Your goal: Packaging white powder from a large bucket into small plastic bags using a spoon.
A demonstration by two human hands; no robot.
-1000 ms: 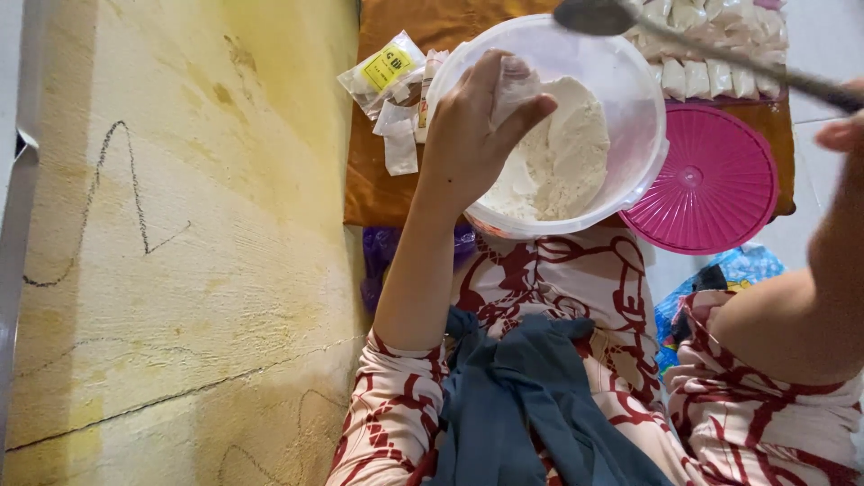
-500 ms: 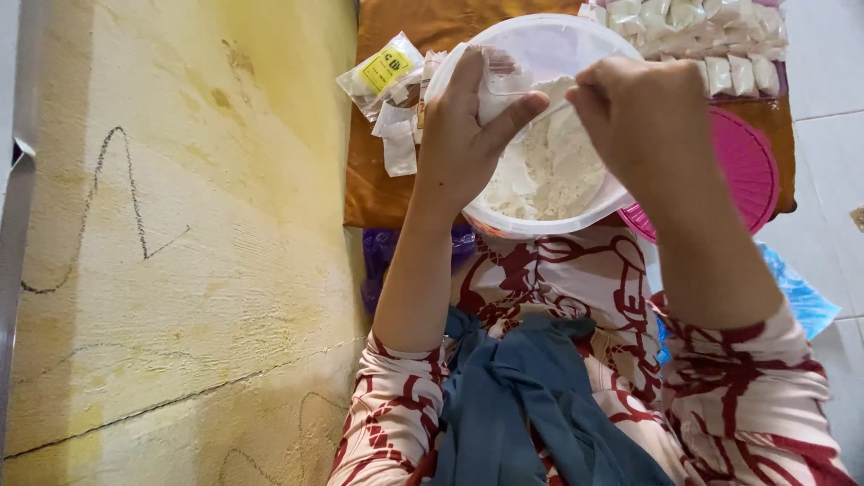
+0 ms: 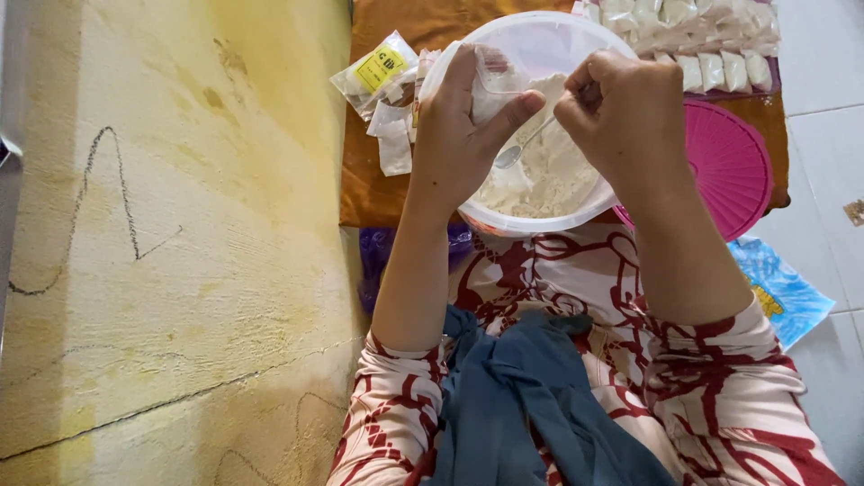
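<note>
So the person is sitting on the floor with a big round white plastic tub (image 3: 540,216) of white flour-like powder (image 3: 549,175) right in front of their knees, parked on an orange-brown cloth (image 3: 378,193). The left hand (image 3: 463,135) is curled shut around a small clear plastic bag (image 3: 495,76), thumb and fingers pinching it and holding it up over the tub. The right hand (image 3: 621,112) is closed in a loose fist on the handle of a small metal spoon (image 3: 517,151), with the bowl of the spoon pointing toward the left hand, just below the bag and above the powder. Can't tell if there's anything on the spoon. To the left of the tub, on the same cloth, there's a little heap of empty clear bags (image 3: 391,135), one pack with a yellow label (image 3: 378,67). Up at the top right is a row of already filled small bags of white powder (image 3: 711,63). A round pink lid (image 3: 733,166) lies just to the right of the tub, partly behind the right wrist. A blue printed sheet (image 3: 783,288) sits on the white floor tiles by the right elbow, and the yellow wall (image 3: 171,243) with pencil scribbles runs along the left side.
</note>
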